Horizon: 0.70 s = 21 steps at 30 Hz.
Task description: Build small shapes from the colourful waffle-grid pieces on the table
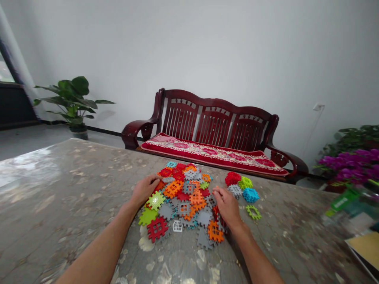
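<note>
A loose heap of flat plastic interlocking tiles with notched edges lies in front of me. Among them are an orange tile (173, 189), a lime tile (155, 200), a dark red tile (157, 229) and a grey tile (204, 217). My left hand (146, 191) rests at the heap's left edge, thumb and forefinger a little apart beside red and orange tiles. At the right edge, my right hand (227, 204) has its fingers curled together next to a grey window tile (211, 201). Whatever its fingertips hold, if anything, is too small to make out.
Right of the heap stand small stacks: red (232, 178), lime (245, 182), grey (235, 191) and blue (250, 195). A lime frame tile (253, 212) lies nearer. Purple flowers (352, 165) and a tan box (365, 248) are far right. Beyond the table (89, 189) is a wooden bench (213, 122).
</note>
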Motion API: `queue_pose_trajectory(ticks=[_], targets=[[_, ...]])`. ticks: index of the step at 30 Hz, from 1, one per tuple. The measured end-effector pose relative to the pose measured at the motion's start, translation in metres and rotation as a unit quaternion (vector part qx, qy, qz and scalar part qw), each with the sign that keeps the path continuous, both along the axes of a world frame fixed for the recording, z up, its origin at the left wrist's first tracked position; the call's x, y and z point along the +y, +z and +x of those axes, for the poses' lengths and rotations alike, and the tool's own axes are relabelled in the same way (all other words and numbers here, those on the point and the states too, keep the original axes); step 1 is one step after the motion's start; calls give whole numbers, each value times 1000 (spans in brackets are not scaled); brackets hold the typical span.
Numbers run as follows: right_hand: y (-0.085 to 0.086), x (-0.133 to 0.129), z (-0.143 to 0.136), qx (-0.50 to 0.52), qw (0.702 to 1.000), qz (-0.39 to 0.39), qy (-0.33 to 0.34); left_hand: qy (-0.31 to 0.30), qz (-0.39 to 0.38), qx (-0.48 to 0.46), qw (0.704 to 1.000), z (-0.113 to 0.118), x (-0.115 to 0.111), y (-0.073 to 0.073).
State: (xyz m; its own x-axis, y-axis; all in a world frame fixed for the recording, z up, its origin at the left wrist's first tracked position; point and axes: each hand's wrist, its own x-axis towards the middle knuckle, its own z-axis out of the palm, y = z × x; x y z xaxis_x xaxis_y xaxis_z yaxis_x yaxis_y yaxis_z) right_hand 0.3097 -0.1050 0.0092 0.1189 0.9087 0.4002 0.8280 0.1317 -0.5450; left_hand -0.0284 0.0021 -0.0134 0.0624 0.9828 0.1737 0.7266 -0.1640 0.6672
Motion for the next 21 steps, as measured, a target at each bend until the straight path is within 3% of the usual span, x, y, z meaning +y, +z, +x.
queue_pose_trajectory(ticks=[5, 15, 21], targets=[[11, 27, -19, -51, 998, -19, 11, -7, -1, -30, 1000, 1, -1, 2], [29, 113, -65, -118, 986, -112, 22, 2, 15, -71, 997, 1, 1, -4], [27, 131, -82, -172, 970, -164, 42, 11, 8, -68, 998, 1, 0, -3]])
